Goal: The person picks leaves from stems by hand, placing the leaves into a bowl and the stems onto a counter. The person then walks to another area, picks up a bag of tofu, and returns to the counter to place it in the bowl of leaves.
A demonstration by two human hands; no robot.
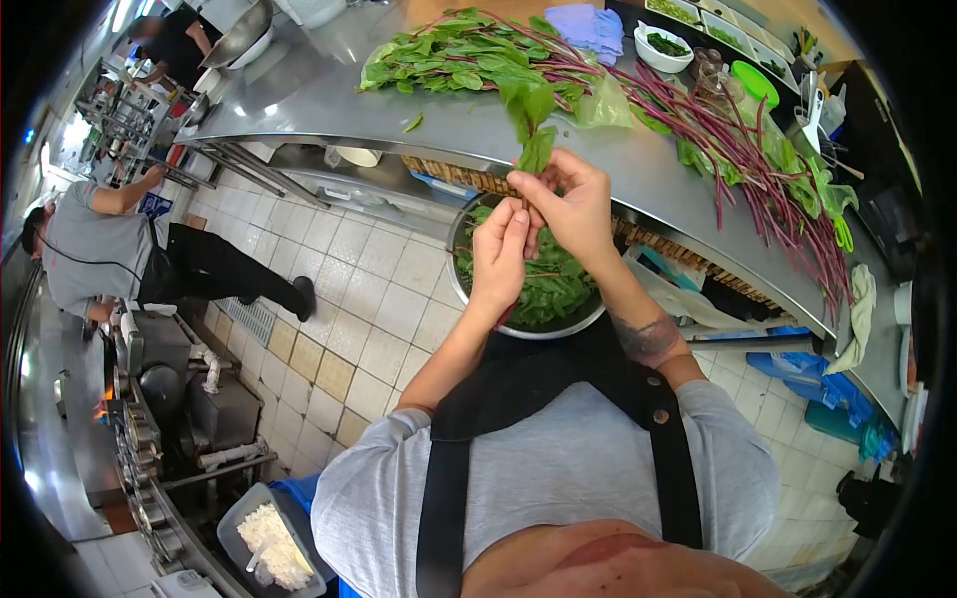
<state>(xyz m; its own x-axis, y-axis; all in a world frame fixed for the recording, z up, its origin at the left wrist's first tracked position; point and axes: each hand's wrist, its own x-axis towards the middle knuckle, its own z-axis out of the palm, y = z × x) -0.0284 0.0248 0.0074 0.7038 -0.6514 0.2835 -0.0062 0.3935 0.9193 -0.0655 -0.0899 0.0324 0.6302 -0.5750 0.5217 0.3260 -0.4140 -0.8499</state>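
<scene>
Left hand (pixel 500 257) and right hand (pixel 570 204) both pinch one sprig (pixel 536 148), grips narrow, over a bowl (pixel 564 330) of leaves (pixel 546 299), probably placed close to catch pieces.

We count own hands: two, left hand (pixel 498 254) and right hand (pixel 573 199). Sprig (pixel 528 110) between them: one. Steel bowl (pixel 558 331) below: one. Heaps on desk (pixel 329 120): two, leafy heap (pixel 454 65) and stem heap (pixel 783 204) (single stems too tangled for us to number). Cloths: two, blue cloth (pixel 586 28) and pale cloth (pixel 859 319). Small white bowl (pixel 663 63) near blue cloth: one. Bright green dish (pixel 755 84): one. Other people we see: two, grey-shirted person (pixel 85 239), black-clad person (pixel 177 45).
</scene>
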